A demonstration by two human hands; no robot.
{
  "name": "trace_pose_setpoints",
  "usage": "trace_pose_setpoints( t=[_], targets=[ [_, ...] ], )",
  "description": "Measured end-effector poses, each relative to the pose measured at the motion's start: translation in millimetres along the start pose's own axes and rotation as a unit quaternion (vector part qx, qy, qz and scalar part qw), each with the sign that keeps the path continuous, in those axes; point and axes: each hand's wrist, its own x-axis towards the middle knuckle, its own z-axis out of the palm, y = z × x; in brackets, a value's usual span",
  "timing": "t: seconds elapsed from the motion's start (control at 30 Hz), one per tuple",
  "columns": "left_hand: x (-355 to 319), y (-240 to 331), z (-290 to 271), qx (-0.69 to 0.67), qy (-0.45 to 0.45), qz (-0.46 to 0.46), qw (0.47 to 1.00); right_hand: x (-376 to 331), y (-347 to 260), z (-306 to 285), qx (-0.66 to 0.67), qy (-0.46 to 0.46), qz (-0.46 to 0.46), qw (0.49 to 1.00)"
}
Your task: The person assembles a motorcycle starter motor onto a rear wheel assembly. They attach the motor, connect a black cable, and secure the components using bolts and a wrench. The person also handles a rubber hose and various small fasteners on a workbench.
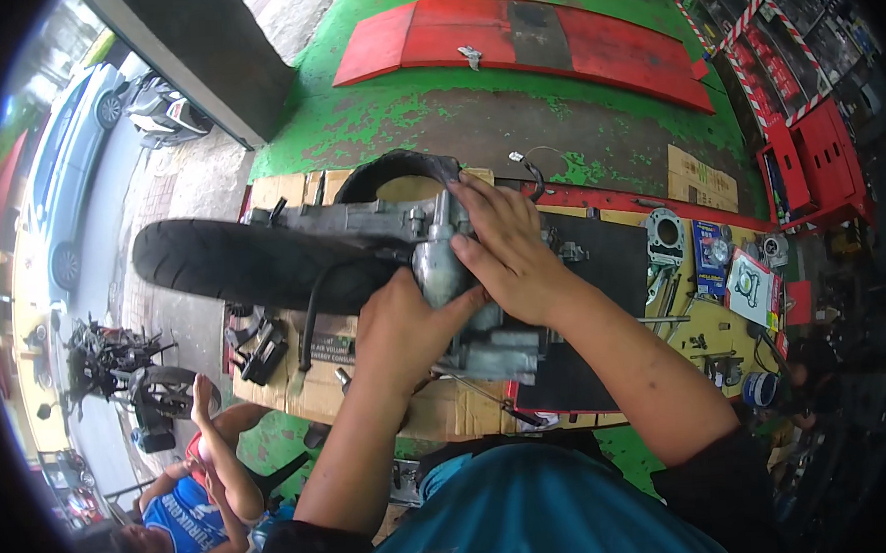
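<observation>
A scooter engine (pixel 487 349) with a black-tyred wheel (pixel 252 261) attached lies across the cardboard-covered bench in front of me. Both my hands are on a smooth, rounded silver metal part (pixel 437 275) at its middle. My left hand (pixel 405 324) grips this part from the near left, its thumb reaching across toward the right; its other fingers are mostly hidden. From the right, my right hand (pixel 507 248) curls over the same part, fingers pointing away from me and thumb bent against the metal. A black hose (pixel 315 318) hangs beside the tyre.
A black mat (pixel 615 313) lies right of the engine. Beyond it are a cylinder block (pixel 665 235), a gasket packet (pixel 754 285) and several tools. A red ramp (pixel 471 40) stands on the green floor behind. At lower left sits another person (pixel 190 510).
</observation>
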Motion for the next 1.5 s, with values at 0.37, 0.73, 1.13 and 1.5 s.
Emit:
trace_pose_setpoints(
  t=[0.37, 0.73, 1.13, 1.5],
  targets=[
    [-14.0, 8.8, -7.2, 0.153, 0.015, -0.011, 0.988, 0.1, -3.1, 14.7, -0.038, 0.067, -0.035, 0.996],
    [-10.4, 18.1, -7.0, 0.218, -0.011, -0.02, 0.976, -0.9, 1.9, 15.9, -0.013, 0.087, -0.028, 0.996],
    [9.4, -19.2, -1.3, 0.211, -0.022, 0.078, 0.974, -0.9, 1.0, 15.9, -0.021, 0.099, -0.038, 0.994],
    [6.0, 5.1, -13.8, 0.17, -0.077, 0.006, 0.982, -2.2, 2.4, 10.8, 0.022, 0.084, -0.032, 0.996]
  ],
)
